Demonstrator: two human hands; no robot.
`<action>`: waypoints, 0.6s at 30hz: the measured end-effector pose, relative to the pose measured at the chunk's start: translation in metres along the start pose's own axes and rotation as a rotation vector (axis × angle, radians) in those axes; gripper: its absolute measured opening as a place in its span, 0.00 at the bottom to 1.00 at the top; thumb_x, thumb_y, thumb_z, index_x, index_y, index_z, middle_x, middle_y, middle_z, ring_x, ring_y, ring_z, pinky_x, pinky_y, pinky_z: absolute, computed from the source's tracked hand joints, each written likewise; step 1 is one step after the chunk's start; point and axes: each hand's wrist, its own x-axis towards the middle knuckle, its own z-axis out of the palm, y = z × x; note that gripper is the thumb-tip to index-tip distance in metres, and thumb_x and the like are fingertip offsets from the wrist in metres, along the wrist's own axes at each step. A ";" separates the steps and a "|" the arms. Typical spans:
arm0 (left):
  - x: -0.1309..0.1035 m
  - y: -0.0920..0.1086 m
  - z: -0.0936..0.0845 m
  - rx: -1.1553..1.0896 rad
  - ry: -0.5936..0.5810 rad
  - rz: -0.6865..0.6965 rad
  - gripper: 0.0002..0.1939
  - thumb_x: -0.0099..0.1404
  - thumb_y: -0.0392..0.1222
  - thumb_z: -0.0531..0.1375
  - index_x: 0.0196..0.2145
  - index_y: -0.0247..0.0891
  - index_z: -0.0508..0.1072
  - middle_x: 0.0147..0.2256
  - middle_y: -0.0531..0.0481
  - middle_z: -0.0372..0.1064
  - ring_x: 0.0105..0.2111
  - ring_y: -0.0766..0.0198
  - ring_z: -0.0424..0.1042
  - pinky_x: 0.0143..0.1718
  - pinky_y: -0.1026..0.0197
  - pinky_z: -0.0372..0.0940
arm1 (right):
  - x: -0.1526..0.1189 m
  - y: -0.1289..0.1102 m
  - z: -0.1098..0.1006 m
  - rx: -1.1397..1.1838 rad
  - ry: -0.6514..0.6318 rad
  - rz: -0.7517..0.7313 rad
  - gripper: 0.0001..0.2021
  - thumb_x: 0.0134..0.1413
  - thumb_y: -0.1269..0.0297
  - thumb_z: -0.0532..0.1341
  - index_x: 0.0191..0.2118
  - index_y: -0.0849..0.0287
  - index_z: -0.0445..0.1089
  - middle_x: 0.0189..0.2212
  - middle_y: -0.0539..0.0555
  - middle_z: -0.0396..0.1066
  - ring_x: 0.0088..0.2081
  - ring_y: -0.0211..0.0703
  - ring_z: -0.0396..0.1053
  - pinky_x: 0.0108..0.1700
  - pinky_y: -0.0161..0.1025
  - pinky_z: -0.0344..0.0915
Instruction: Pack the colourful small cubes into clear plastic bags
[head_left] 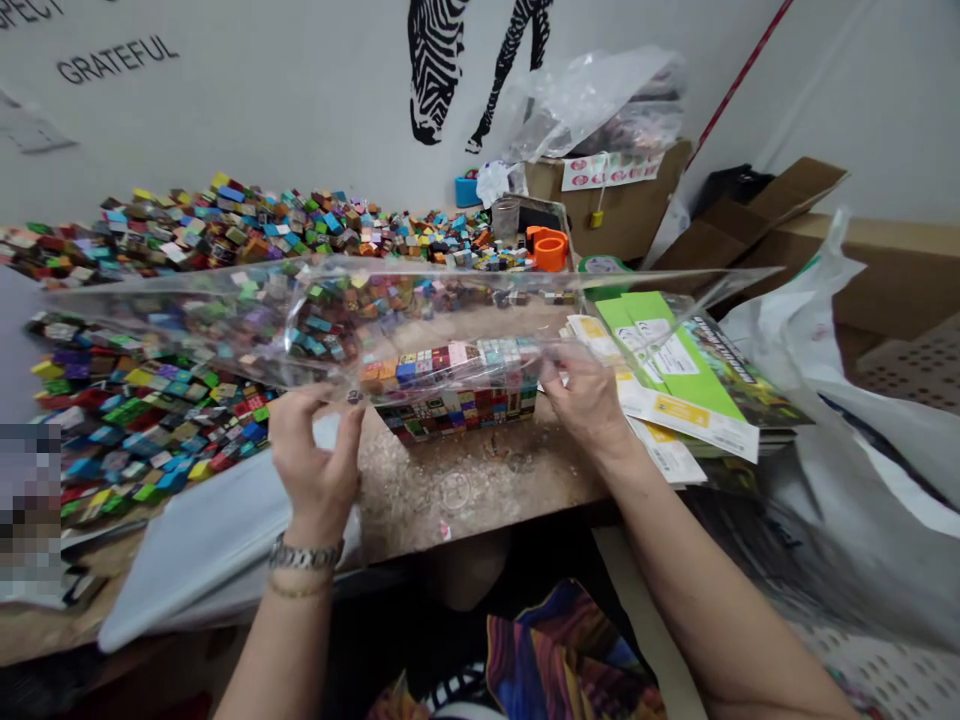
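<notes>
A clear plastic sheet or bag (225,300) is stretched wide across the table, its far edge raised. My left hand (319,445) pinches its near edge at the left, with thumb and fingers together. At the right, my right hand (581,395) grips the plastic too, fingers closed. Between the hands lies a block of small coloured cubes (465,408) packed in rows, partly seen through the plastic. Whether the block is inside the plastic or behind it, I cannot tell.
Loose coloured cubes (161,420) are heaped at the left and back. Folded pale plastic bags (202,540) lie front left. An orange tape holder (547,250) stands behind. Green cards (660,345) and labels (697,420) lie right, near cardboard boxes (885,270) and white bags (870,400).
</notes>
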 end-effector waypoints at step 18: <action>0.016 0.112 0.059 0.321 -0.676 0.816 0.18 0.72 0.32 0.51 0.56 0.34 0.71 0.61 0.40 0.67 0.59 0.51 0.68 0.56 0.46 0.63 | 0.004 -0.002 -0.010 0.020 -0.079 0.002 0.09 0.63 0.67 0.52 0.34 0.55 0.69 0.32 0.56 0.74 0.36 0.47 0.71 0.41 0.42 0.66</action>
